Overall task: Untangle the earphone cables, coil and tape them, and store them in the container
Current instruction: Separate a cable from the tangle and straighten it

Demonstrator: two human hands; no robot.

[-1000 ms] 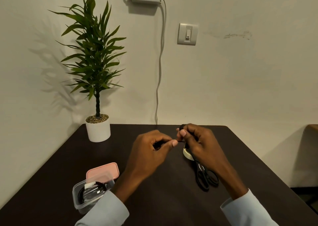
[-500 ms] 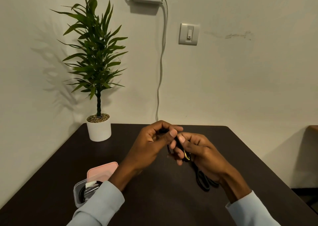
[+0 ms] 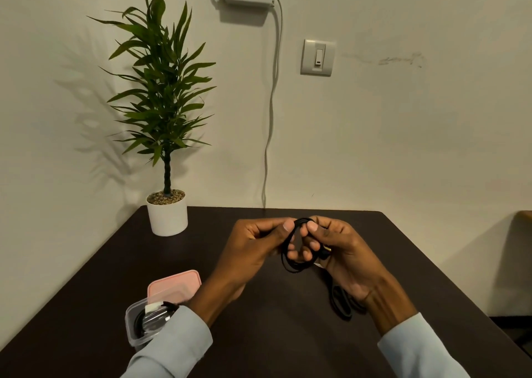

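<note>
A black earphone cable [image 3: 288, 263] hangs as a small coil between both hands above the dark table [image 3: 273, 320]. My left hand [image 3: 253, 251] pinches the top of the coil with thumb and fingers. My right hand [image 3: 342, 251] grips the coil's right side, and its gold plug [image 3: 327, 249] shows beside the fingers. A clear plastic container [image 3: 135, 324] at the front left holds a taped black coil, partly hidden by my left sleeve. Its pink lid [image 3: 174, 285] lies just behind it.
Black-handled scissors [image 3: 341, 302] lie on the table under my right wrist. A potted plant in a white pot [image 3: 167, 213] stands at the back left corner against the wall. A white wire [image 3: 270, 104] runs down the wall behind the table.
Both hands have risen from the table and come together, and the cable is now gathered into a coil between them. The tape roll seen by the scissors earlier is hidden.
</note>
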